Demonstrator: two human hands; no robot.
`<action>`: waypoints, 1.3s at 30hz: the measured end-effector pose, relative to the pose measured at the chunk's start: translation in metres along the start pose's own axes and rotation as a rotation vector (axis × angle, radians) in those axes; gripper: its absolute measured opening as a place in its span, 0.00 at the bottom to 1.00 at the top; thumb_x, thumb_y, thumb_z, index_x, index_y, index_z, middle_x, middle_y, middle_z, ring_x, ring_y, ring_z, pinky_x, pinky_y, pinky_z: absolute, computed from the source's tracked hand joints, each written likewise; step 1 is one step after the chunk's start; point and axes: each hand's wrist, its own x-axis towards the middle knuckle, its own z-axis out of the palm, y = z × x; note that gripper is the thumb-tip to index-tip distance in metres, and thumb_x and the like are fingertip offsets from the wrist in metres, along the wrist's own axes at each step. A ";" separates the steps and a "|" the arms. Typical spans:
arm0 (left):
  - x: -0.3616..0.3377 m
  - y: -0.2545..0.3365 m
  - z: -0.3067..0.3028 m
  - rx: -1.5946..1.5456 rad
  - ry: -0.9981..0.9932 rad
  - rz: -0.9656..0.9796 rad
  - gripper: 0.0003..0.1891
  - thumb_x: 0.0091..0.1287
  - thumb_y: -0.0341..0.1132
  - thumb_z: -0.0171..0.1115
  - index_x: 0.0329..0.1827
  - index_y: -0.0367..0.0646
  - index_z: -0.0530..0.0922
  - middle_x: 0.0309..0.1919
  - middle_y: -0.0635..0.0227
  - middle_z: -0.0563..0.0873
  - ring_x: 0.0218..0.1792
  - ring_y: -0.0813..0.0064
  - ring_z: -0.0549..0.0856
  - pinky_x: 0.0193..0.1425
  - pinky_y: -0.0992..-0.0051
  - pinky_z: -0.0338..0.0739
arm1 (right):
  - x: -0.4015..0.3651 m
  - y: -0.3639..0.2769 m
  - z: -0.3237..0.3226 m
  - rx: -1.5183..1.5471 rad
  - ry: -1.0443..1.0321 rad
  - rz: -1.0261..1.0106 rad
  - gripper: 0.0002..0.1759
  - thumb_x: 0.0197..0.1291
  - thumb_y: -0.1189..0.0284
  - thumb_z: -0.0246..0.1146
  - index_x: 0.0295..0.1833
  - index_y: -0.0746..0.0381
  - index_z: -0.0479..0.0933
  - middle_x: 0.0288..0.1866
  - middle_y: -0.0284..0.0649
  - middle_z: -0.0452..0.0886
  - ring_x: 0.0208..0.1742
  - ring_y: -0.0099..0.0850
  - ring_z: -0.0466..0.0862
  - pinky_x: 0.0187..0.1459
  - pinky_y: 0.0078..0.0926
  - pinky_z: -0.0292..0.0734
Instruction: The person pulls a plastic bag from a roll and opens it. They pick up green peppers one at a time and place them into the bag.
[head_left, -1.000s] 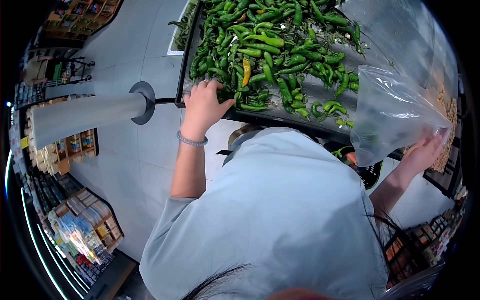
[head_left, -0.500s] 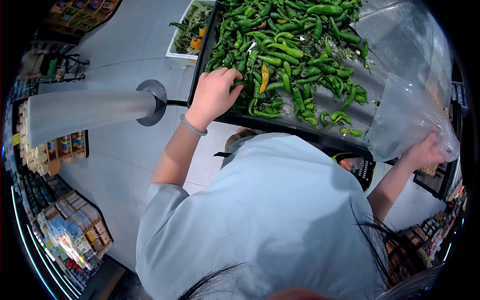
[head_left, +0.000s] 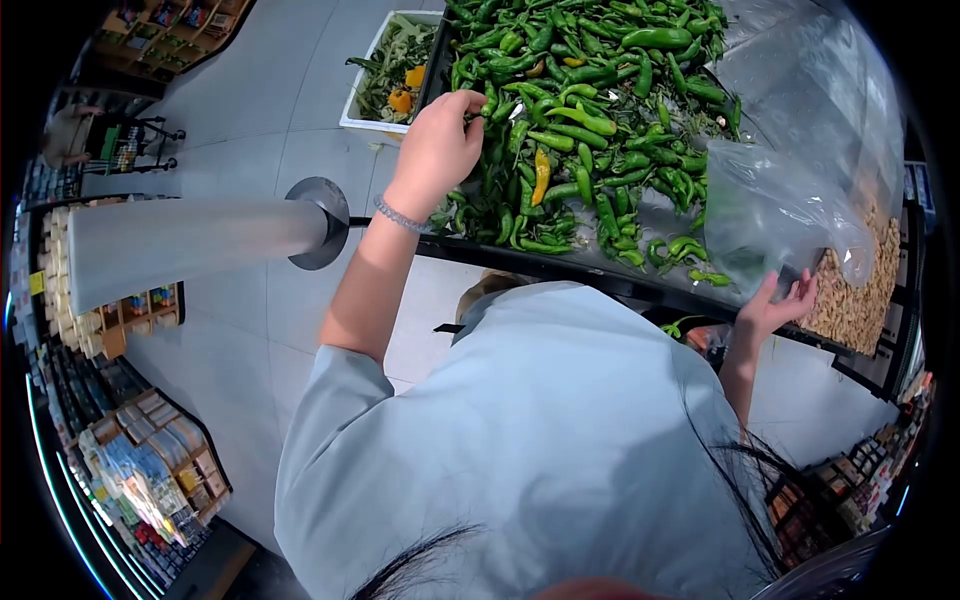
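Glossy, slender green peppers (head_left: 585,122), many curved, heaped in black-rimmed tray (head_left: 560,267). Left hand (head_left: 437,150) at their edge, fingers bent, grip unclear. Right hand (head_left: 770,310): fingers spread apart beside clear, crinkled plastic bag (head_left: 765,205).

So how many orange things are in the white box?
2: upper orange thing, and lower orange thing slightly left, both among leaves beside the pepper tray. Leaves may hide more.

Wht crate (head_left: 372,125) w/ leaves (head_left: 385,68) on flr (head_left: 235,325); loose nuts (head_left: 862,300), R; cart (head_left: 125,145), upper L.

one head-worn camera, close above, looks forward and down at both hands (head_left: 437,150).
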 end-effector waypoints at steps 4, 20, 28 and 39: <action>0.034 0.002 0.010 -0.001 -0.222 0.038 0.17 0.59 0.28 0.58 0.52 0.44 0.78 0.34 0.59 0.79 0.35 0.60 0.81 0.42 0.66 0.77 | -0.042 0.037 0.000 -0.194 -0.126 -0.019 0.29 0.60 0.77 0.61 0.64 0.71 0.59 0.61 0.50 0.63 0.64 0.40 0.64 0.67 0.38 0.56; 0.046 0.018 0.002 0.332 -0.424 0.163 0.15 0.55 0.31 0.68 0.45 0.45 0.78 0.43 0.64 0.81 0.49 0.60 0.80 0.50 0.63 0.75 | -0.059 0.020 0.024 -0.374 -0.425 -0.241 0.06 0.45 0.76 0.55 0.30 0.56 0.77 0.29 0.31 0.79 0.34 0.33 0.78 0.42 0.28 0.63; 0.059 0.021 -0.018 0.347 -0.396 0.138 0.11 0.57 0.29 0.65 0.42 0.41 0.75 0.38 0.58 0.82 0.43 0.54 0.81 0.47 0.60 0.76 | -0.056 0.017 0.024 -0.369 -0.405 -0.267 0.05 0.43 0.76 0.55 0.25 0.55 0.75 0.26 0.30 0.78 0.28 0.32 0.76 0.38 0.26 0.62; 0.058 0.073 0.005 -0.051 -0.391 0.006 0.23 0.64 0.44 0.66 0.54 0.34 0.75 0.36 0.55 0.86 0.33 0.65 0.85 0.38 0.70 0.78 | -0.057 0.018 0.025 -0.395 -0.410 -0.271 0.05 0.43 0.76 0.55 0.25 0.55 0.76 0.25 0.29 0.78 0.28 0.30 0.76 0.39 0.25 0.64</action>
